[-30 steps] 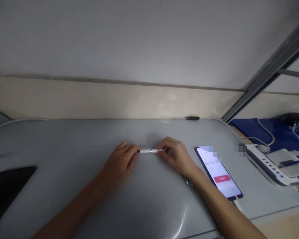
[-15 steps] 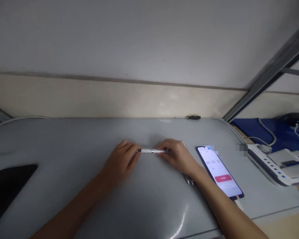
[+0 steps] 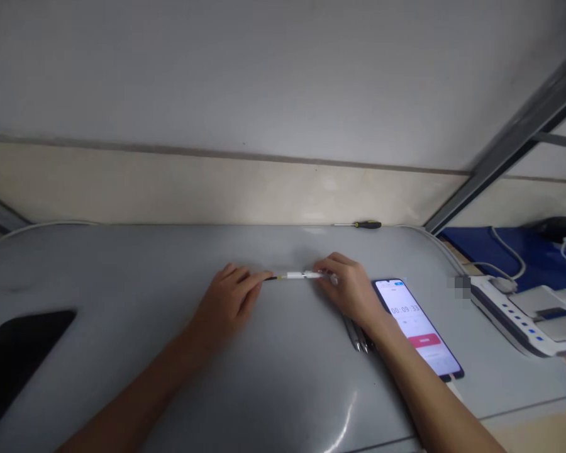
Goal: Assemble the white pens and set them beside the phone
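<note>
My left hand [image 3: 229, 300] and right hand [image 3: 353, 289] each pinch an end of the pen [image 3: 297, 275] mid-table [image 3: 122, 277]; phone [image 3: 417, 327] lies near the right edge.

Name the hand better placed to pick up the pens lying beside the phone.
Right. The right hand is directly next to the pens; the left hand is farther off, gripping the white pen.

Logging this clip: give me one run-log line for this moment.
left hand: holds pen end | right hand: holds other end | pen: level above table | phone: right, screen lit | screwdriver: by wall
</note>
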{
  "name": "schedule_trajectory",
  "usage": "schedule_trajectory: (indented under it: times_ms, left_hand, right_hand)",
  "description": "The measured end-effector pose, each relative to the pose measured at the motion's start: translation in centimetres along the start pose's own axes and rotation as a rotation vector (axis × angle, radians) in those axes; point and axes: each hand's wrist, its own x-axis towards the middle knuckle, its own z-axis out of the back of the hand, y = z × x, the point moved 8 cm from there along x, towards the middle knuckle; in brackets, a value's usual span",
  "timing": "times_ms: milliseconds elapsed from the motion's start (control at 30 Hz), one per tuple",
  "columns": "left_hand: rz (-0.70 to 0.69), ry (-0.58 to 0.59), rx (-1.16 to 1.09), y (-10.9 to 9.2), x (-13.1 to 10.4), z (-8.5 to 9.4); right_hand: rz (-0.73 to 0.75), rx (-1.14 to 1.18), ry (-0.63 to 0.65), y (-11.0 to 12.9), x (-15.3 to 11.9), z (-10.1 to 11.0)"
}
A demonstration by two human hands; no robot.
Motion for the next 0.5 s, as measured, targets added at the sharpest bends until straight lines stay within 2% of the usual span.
schedule_trajectory:
  times_ms: [300,500]
  left_hand:
    - [0.072,-0.015,0.051,0.80,0.05,0.44]
    - [0.066,0.009,0.004,0.58,0.07,0.11]
  right_hand:
    - [-0.033,-0.067,-0.006,-1.09,0.02,0.20]
    - [-0.004,-0.024,-0.007,-0.44,0.04,0.13]
